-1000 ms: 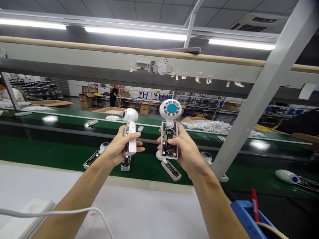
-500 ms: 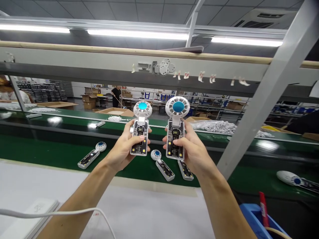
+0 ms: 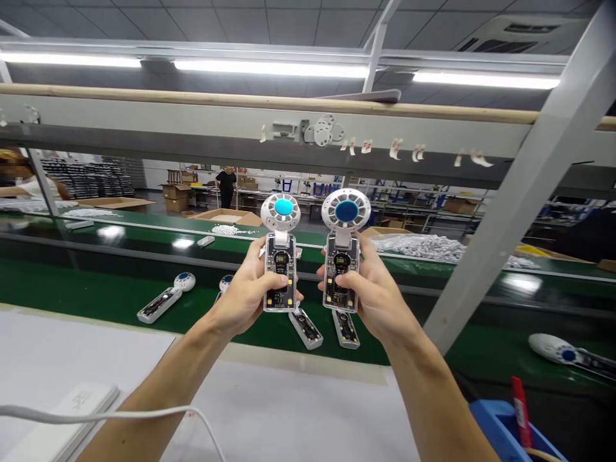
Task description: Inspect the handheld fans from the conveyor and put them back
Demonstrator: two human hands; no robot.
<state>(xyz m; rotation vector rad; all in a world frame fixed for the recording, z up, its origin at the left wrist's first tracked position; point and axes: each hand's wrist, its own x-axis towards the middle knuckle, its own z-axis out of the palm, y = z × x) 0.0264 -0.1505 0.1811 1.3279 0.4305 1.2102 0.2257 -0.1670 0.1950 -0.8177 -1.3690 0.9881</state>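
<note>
Factory workshop (image 3: 156, 172) space, under a panelled ceiling (image 3: 192, 22), spreads beyond a long green conveyor belt (image 3: 96, 282) that crosses the view behind a white-topped worktable (image 3: 269, 410). At the lower right stands a blue bin (image 3: 495, 420). Several handheld fans (image 3: 156, 305) lie on the belt; two more are raised above it, upright and side by side, apart from each other, their round heads facing the wearer. The left hand (image 3: 245, 289) has its fingers wrapped behind the left fan (image 3: 280, 253), thumb pressed across the clear front; the right hand (image 3: 379, 282) has the right fan (image 3: 342, 253) in the same closed grip. Each should be light and rigid, a hard plastic shell that could slip a little in damp fingers. The flat, rectangular handle is the place to take hold, along its edges; the narrow white neck (image 3: 282, 239) looks likeliest to crack under twisting. Smaller still, a circuit board (image 3: 274, 298) shows through each clear cover, with a little display (image 3: 341, 261) near its top.
</note>
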